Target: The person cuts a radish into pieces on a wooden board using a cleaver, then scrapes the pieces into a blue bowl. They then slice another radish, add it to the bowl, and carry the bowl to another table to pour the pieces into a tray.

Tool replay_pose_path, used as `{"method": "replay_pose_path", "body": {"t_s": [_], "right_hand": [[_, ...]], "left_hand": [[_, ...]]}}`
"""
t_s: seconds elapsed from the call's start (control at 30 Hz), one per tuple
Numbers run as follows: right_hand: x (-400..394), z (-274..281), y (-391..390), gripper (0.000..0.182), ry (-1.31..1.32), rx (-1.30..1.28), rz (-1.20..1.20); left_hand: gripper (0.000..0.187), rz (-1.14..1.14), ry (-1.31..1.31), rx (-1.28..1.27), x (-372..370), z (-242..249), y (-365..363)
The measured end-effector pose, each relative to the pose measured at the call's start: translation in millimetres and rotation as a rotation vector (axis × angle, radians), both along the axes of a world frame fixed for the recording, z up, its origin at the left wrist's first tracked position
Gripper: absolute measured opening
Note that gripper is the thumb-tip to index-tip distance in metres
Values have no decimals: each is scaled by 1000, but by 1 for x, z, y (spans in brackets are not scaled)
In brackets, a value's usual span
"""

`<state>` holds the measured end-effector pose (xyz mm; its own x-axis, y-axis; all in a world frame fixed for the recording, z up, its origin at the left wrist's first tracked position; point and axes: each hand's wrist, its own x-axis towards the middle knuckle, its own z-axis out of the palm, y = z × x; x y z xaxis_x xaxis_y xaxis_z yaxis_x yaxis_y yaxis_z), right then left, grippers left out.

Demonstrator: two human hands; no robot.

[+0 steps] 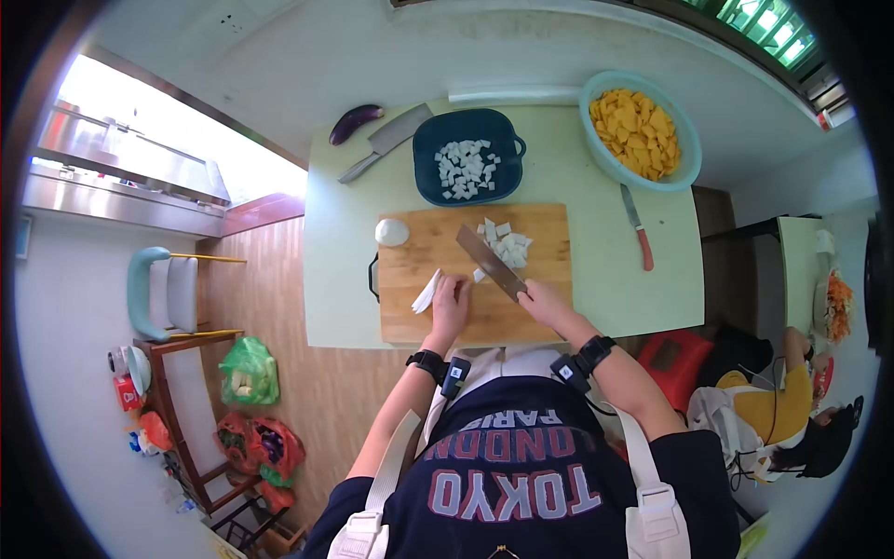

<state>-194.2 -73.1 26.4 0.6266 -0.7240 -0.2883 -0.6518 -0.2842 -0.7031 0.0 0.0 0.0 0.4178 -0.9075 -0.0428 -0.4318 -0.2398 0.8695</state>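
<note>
My right hand point(544, 304) is closed round the handle of a cleaver point(492, 263), its blade slanting up and left over the wooden cutting board point(549, 321). White vegetable cubes point(509, 247) lie in a loose pile just right of the blade. My left hand point(452, 300) rests on the board with its fingers curled together; what they pinch, if anything, is hidden. Against that hand's left side lie thin white vegetable slices point(426, 291). A rounded piece of white vegetable point(392, 232) sits at the board's upper left corner.
Behind the board stand a dark basin point(425, 177) of white cubes and a pale blue bowl point(689, 166) of orange slices. An eggplant point(355, 123), a second cleaver point(386, 140) and a red-handled knife point(638, 233) lie on the table point(605, 307). Another person point(773, 410) sits at right.
</note>
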Motion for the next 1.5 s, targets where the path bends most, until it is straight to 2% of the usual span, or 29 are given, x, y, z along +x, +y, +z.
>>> {"method": "replay_pose_path", "body": {"t_s": [0.07, 0.1, 0.17, 0.2, 0.27, 0.3, 0.37, 0.4, 0.47, 0.5, 0.57, 0.7, 0.77, 0.8, 0.87, 0.97, 1.03, 1.2, 1.27, 1.3, 1.37, 1.43, 1.5], "right_hand": [[9, 31, 12, 13, 163, -139, 24], [12, 35, 17, 13, 160, -141, 24], [0, 38, 29, 11, 210, -172, 31], [1, 39, 32, 11, 206, -168, 29], [0, 40, 31, 11, 211, -221, 65], [-1, 41, 30, 11, 212, -224, 64], [-6, 44, 31, 11, 187, -232, 82], [-8, 46, 32, 11, 187, -230, 80], [-10, 48, 32, 12, 197, -199, 127], [-12, 45, 34, 12, 197, -199, 128], [-15, 36, 38, 13, 203, -192, 104], [-20, 26, 37, 16, 202, -148, 50], [-23, 24, 33, 18, 236, -115, 7], [-26, 25, 30, 18, 239, -124, 2], [-32, 29, 24, 19, 270, -115, 4], [-33, 35, 21, 18, 244, -125, 4], [-32, 37, 22, 19, 241, -120, 2], [-36, 11, 32, 21, 128, -98, -72], [-39, 15, 28, 22, 119, -102, -81], [-44, 19, 26, 22, 129, -128, -84], [-47, 21, 30, 22, 136, -142, -76], [-43, 22, 35, 22, 149, -91, -73], [-42, 12, 36, 22, 119, -99, -67]], "left_hand": [[10, -18, 42, 1, 3, 0, -1], [10, -18, 39, 0, 3, 1, -3], [10, -134, -159, -63, -15, -5, -2], [10, -136, -163, -60, -11, 1, -2], [9, -84, -345, -145, -5, 10, -5], [9, -84, -344, -149, 1, 14, -6], [9, 127, -472, -111, 16, 21, 0], [9, 124, -471, -110, 24, 19, 5], [13, 189, -585, 62, 40, 10, 15], [13, 190, -585, 63, 46, 7, 19], [18, 115, -382, 161, 54, -2, 24], [16, 84, -476, 181, 53, 1, 23], [17, 117, -262, 154, 60, -3, 23], [17, 114, -259, 145, 65, -6, 23], [20, 194, 147, 244, 74, -9, 24], [24, 194, 242, 344, 77, 11, 21], [26, 198, 252, 334, 76, 15, 19], [21, 94, -296, 313, 83, -2, 19], [19, 98, -448, 130, 99, -38, 19], [15, 81, -529, 87, 98, -36, 14], [12, 196, -416, -76, 101, -22, 5], [12, 30, -357, 12, 82, 37, -5], [10, -150, -297, -39, 89, 3, -12]]}}
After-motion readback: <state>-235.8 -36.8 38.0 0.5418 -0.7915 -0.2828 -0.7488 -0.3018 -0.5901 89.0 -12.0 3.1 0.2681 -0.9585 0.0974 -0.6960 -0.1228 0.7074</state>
